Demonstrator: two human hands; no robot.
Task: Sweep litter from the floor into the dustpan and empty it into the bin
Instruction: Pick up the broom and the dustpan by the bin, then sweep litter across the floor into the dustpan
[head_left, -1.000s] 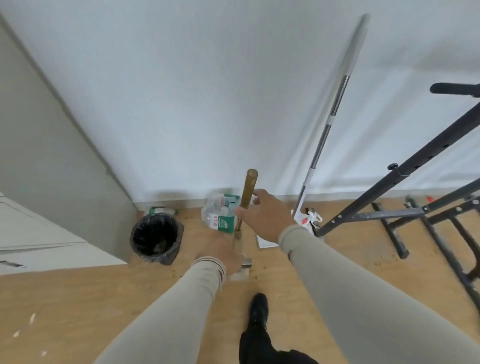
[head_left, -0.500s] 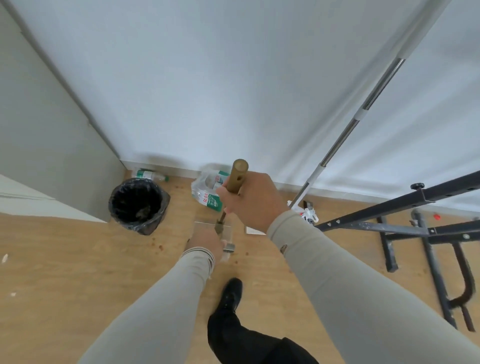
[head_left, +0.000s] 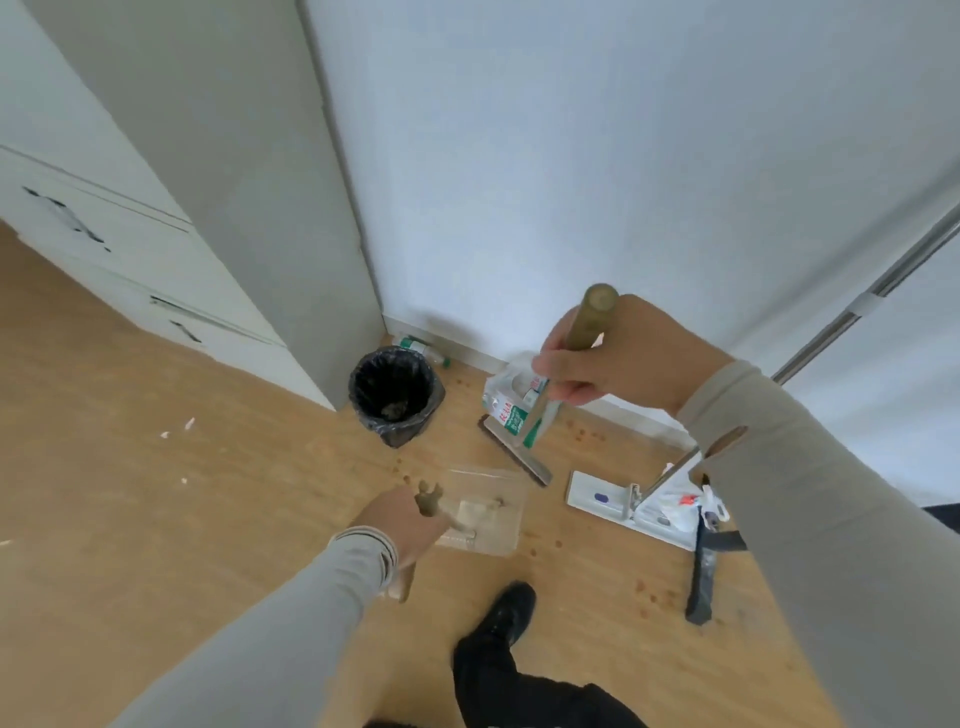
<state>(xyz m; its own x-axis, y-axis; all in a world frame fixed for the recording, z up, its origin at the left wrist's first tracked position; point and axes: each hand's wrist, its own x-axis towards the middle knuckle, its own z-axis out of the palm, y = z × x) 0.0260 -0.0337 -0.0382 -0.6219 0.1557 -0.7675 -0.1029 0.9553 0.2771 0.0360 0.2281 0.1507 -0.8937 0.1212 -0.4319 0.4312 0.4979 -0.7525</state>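
Right hand (head_left: 618, 358): fingers wrapped around the broom (head_left: 582, 338) handle; its head rests on the floor by the far wall. Left hand (head_left: 402, 525): closed on the dustpan (head_left: 488, 519) handle, pan low, near-right of the lined bin (head_left: 392, 392). Crumbs (head_left: 587, 436) scattered right.

Soft daylight is falling on a plain white wall (head_left: 571, 156) meeting a wood-look floor (head_left: 130, 467), with grey-white cabinets (head_left: 156, 208) standing left.

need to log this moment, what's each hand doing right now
Left hand: closed on the clear dustpan handle, pan low over the floor.
Right hand: closed around the top of the broom handle.
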